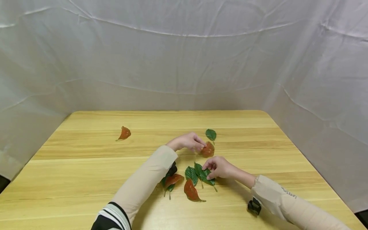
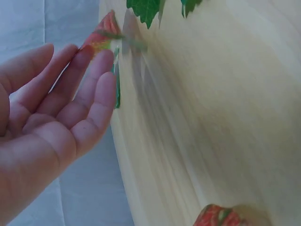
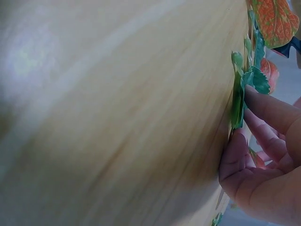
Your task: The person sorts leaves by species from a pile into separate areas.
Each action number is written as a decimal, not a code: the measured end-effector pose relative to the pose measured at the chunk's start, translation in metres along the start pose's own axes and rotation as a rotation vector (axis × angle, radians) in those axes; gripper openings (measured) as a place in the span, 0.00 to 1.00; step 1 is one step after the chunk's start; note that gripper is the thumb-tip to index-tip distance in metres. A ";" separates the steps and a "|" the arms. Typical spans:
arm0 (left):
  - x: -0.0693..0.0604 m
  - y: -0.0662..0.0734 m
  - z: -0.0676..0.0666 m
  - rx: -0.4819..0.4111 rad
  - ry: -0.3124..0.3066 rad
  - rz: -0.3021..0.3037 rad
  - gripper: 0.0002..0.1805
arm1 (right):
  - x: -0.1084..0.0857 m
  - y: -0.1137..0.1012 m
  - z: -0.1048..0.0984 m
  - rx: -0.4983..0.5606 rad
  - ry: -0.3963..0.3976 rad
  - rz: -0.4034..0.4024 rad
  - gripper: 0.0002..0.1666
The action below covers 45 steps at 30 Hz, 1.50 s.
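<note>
My left hand point(image 1: 189, 141) pinches a red leaf point(image 1: 209, 150) at its fingertips; in the left wrist view that red leaf point(image 2: 104, 35) is raised off the tabletop, its stem pointing away from the fingers. Nearer to me, my right hand point(image 1: 220, 167) has curled fingers and holds a green leaf point(image 1: 210, 181) between thumb and finger, low at the table. Two other green leaves point(image 1: 191, 174) lie just left of it. In the right wrist view the green leaf point(image 3: 237, 101) meets the thumb tip; the other fingertips are partly hidden.
On the wooden table point(image 1: 86, 179), a red leaf point(image 1: 191, 191) lies in front of the green ones. Another red leaf point(image 1: 173, 180) overlaps green leaves beside my left forearm. One green leaf point(image 1: 211, 134) is farther back, and a lone red leaf point(image 1: 125, 133) lies back left. Pale sheeting point(image 1: 178, 64) surrounds the table.
</note>
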<state>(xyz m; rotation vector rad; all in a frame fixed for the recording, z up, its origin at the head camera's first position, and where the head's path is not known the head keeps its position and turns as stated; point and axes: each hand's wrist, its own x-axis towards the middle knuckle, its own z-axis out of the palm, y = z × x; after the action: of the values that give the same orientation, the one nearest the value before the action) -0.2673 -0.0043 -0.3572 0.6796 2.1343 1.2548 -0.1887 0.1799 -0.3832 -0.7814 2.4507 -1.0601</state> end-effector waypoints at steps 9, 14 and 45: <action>0.001 0.008 0.002 -0.064 0.225 0.047 0.07 | 0.001 0.001 0.000 0.003 -0.005 0.005 0.14; -0.002 0.010 -0.002 -0.076 0.316 0.043 0.05 | 0.001 0.001 0.000 0.009 -0.005 0.013 0.14; -0.046 -0.023 -0.051 -0.168 0.602 0.006 0.08 | 0.001 -0.001 0.001 0.044 0.011 0.007 0.14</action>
<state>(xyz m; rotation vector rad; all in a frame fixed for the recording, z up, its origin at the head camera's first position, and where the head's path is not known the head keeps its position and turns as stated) -0.2732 -0.0756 -0.3479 0.2481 2.4414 1.7874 -0.1885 0.1783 -0.3836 -0.7546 2.4290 -1.1149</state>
